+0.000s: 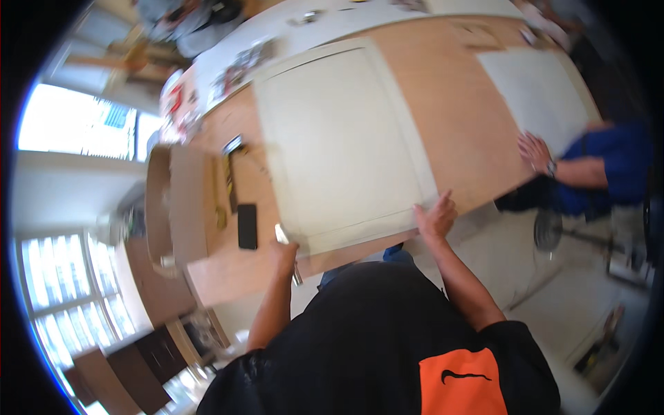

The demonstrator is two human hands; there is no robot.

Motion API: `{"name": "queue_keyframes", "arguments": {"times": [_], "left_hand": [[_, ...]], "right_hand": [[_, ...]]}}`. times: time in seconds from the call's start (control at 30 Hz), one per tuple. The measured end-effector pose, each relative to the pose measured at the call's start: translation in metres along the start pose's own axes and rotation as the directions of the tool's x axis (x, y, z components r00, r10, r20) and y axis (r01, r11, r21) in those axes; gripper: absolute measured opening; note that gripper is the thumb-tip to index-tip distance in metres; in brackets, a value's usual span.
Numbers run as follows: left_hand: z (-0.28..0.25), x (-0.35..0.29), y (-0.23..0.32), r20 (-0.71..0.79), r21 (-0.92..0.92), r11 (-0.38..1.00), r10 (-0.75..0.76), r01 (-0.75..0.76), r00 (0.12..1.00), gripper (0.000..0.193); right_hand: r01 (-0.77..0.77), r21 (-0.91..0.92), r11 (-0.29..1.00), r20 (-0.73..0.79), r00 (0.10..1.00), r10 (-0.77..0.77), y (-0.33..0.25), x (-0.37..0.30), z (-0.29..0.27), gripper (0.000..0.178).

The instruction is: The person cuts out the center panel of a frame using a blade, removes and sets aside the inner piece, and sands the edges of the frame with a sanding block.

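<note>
A large cream panel lies flat in front of me, with thin dark lines running near its edges. My left hand is closed at the panel's near left corner, around a slim silver bar-like tool whose exact kind is blurred. At the near right corner is my right hand, its thumb touching the panel's edge and its fingers apart. Left of the panel lie a black phone and a hammer with a shiny head. A yellow-and-black strip-like tool is beside the hammer.
The brown wooden table carries another pale sheet at the right, where a co-worker's hand rests. An open cardboard box stands at the left edge. Beyond is a white table with small items; another person is at the far left.
</note>
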State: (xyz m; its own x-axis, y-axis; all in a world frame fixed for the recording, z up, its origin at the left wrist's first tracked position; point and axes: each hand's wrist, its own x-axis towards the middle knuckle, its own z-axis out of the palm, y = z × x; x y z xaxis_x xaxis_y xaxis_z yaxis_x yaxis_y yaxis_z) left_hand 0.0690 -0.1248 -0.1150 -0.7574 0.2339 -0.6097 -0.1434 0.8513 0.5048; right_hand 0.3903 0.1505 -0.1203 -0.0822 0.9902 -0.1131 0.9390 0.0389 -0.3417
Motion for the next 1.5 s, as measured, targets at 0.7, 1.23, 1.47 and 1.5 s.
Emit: {"name": "queue_keyframes", "arguments": {"times": [0.7,1.23,1.47,1.5], "left_hand": [[-0.026,0.057,0.04,-0.461,0.408,0.894,0.377,-0.186,0.803,0.035],[0.016,-0.007,-0.015,-0.463,0.309,0.907,0.406,-0.286,0.788,0.034],[0.013,0.012,-0.022,-0.425,0.013,0.972,0.219,-0.236,0.878,0.041],[0.009,0.011,-0.024,-0.423,0.025,0.972,0.223,-0.235,0.878,0.041]], "right_hand": [[-0.008,-0.216,0.976,0.129,0.991,0.037,-0.024,0.01,0.007,0.083],[-0.069,-0.051,0.996,0.171,0.982,0.077,-0.001,0.033,0.01,0.084],[-0.047,0.054,0.997,0.308,0.951,0.028,0.009,0.034,-0.008,0.085],[0.004,0.072,0.997,0.276,0.961,-0.024,0.017,0.035,-0.008,0.083]]}}
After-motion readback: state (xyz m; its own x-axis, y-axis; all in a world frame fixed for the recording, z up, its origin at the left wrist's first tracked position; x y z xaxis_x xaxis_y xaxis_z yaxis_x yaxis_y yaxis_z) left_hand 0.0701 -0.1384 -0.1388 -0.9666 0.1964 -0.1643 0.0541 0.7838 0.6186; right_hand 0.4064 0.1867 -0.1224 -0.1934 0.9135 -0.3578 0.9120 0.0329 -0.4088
